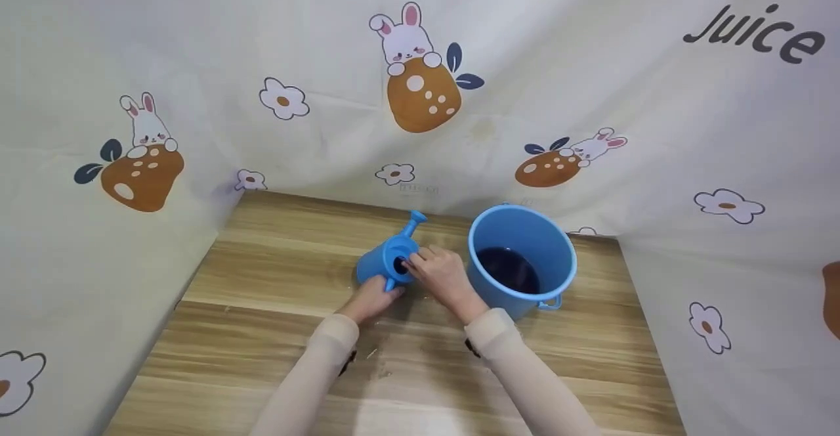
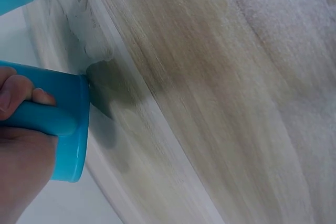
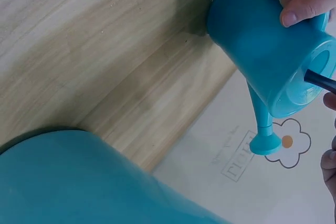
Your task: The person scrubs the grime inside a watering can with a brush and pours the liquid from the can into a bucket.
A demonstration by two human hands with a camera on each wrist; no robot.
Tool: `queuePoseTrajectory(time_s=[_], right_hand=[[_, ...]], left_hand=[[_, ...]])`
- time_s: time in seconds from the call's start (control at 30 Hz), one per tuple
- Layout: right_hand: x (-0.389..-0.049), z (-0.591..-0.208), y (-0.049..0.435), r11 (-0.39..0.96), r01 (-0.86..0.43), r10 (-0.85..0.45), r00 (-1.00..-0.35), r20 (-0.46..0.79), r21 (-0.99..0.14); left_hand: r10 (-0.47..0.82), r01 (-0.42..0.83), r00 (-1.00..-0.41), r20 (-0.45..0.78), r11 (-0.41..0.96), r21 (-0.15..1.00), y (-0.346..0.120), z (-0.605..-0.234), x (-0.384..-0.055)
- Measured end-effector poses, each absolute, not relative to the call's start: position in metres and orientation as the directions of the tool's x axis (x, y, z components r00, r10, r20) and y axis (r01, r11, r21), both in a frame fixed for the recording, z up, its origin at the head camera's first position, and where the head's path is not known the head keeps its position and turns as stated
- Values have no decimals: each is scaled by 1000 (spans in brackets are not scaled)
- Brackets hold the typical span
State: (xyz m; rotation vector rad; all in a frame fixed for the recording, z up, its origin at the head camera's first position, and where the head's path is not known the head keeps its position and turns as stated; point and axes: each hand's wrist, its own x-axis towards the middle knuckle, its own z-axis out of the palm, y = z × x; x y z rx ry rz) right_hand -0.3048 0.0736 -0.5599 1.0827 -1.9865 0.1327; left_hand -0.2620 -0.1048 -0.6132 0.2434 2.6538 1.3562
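Observation:
A blue watering can (image 1: 375, 262) stands tilted over the table, its spout pointing to the back right. My left hand (image 1: 367, 300) grips its handle (image 2: 44, 118), with the fingers curled round it in the left wrist view. At the can's top opening, my right hand (image 1: 447, 280) pinches a thin dark stick (image 3: 319, 80). One end of the stick reaches into the opening; the other is hidden by the fingers. To the right stands a blue bucket (image 1: 484, 285) with dark liquid (image 1: 510, 270) in it, close beside my right hand.
Both things are on a wood-grain table (image 1: 275, 272) with a few small wet spots. A pale cloth (image 1: 315, 140) printed with rabbits and flowers hangs behind the table and along its sides. The bucket's handle (image 1: 551, 303) hangs at its front right.

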Motion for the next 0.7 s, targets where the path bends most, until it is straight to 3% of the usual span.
queuePoseTrajectory(time_s=[0.7], right_hand=[[-299, -558, 68, 645, -713, -627, -288, 724, 275]], left_hand=[[197, 55, -978, -68, 561, 826, -104, -610, -262]])
